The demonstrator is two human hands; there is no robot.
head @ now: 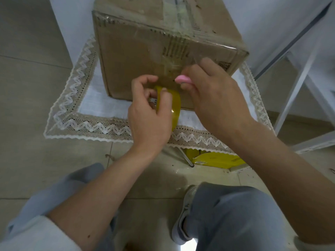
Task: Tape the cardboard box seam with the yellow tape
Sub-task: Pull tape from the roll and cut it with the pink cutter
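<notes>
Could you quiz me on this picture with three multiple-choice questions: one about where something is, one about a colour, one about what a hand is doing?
1. What does the cardboard box stand on?
A. a lace-edged cloth
B. a metal tray
C. a wooden chair

2. What colour is the small tool in the right hand?
A. green
B. pink
C. black

3. What is the left hand doing?
A. lying flat on the floor
B. holding the yellow tape roll
C. hanging empty

Answers: 1 A, the lace-edged cloth spreads out under the box. 2 B, a pink tool sticks out of the fingers. 3 B, its fingers curl round the yellow tape roll close to the box front.
</notes>
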